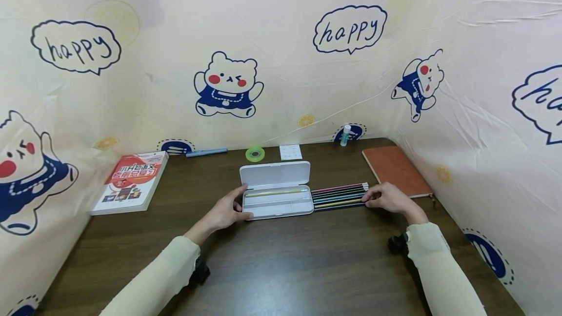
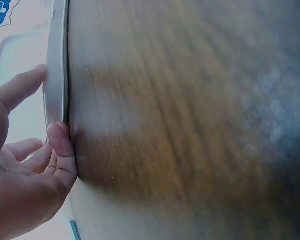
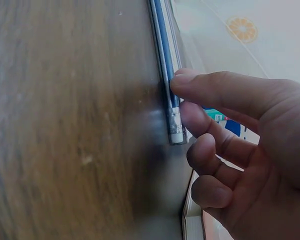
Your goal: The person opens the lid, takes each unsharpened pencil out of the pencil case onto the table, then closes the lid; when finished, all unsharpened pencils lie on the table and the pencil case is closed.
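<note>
A white pencil case [image 1: 274,174] lies with its lid raised at the middle of the table, a yellowish pencil [image 1: 274,192] along the back of its tray. My left hand [image 1: 224,211] holds the case's left end, thumb and fingers spread across the corners; the left wrist view shows them against its side wall [image 2: 55,85]. Right of the case, several dark and coloured pencils [image 1: 338,197] lie side by side, their left ends at its edge. With thumb and fingertips, my right hand [image 1: 388,198] pinches the nearest pencil [image 3: 162,50] close to its white eraser end.
A brown notebook [image 1: 395,169] lies just behind my right hand. Along the back stand or lie a glue stick [image 1: 345,136], a white paper pad [image 1: 291,152], a green tape roll [image 1: 255,154] and a blue pen [image 1: 206,152]. A thick book [image 1: 127,184] is at left.
</note>
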`<state>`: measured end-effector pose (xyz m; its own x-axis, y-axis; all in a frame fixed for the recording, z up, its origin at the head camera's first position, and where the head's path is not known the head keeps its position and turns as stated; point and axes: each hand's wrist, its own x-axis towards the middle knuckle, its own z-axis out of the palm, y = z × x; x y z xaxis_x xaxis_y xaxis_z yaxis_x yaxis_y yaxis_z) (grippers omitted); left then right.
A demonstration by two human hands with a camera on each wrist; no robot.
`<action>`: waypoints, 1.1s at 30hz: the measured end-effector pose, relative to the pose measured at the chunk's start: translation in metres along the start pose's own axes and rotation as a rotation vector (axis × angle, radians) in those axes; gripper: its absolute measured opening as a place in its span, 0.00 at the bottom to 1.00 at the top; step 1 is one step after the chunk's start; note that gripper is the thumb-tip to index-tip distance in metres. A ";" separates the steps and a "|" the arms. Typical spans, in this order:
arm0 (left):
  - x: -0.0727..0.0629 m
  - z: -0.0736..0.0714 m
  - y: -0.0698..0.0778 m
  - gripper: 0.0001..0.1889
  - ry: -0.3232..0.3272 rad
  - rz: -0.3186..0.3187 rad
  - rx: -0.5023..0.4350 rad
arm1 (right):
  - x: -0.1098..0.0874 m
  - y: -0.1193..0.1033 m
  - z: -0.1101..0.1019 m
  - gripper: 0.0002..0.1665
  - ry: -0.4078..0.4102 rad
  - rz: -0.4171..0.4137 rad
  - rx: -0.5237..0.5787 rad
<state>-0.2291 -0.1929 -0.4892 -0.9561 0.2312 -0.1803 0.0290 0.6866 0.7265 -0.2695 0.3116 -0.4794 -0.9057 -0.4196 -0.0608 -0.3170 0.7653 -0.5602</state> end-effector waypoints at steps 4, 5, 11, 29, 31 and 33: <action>0.000 0.000 0.000 0.49 -0.001 0.009 0.004 | 0.002 -0.003 0.000 0.04 0.000 0.008 0.008; 0.000 0.000 0.000 0.49 0.000 0.010 0.006 | 0.003 -0.004 0.001 0.04 0.000 0.004 0.009; 0.000 0.000 0.001 0.49 0.001 0.009 0.012 | 0.012 -0.016 0.004 0.08 -0.014 0.006 0.097; -0.001 0.002 0.000 0.49 0.015 0.021 0.015 | 0.064 -0.079 0.040 0.10 -0.058 -0.182 0.109; -0.001 0.001 0.000 0.49 0.012 0.019 0.015 | 0.069 -0.086 0.044 0.10 -0.071 -0.198 0.104; -0.001 0.001 0.001 0.49 0.012 0.013 0.015 | 0.073 -0.093 0.049 0.11 -0.082 -0.208 0.107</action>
<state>-0.2278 -0.1919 -0.4895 -0.9590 0.2318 -0.1629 0.0456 0.6937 0.7188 -0.2924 0.1863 -0.4718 -0.7967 -0.6044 0.0002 -0.4584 0.6040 -0.6520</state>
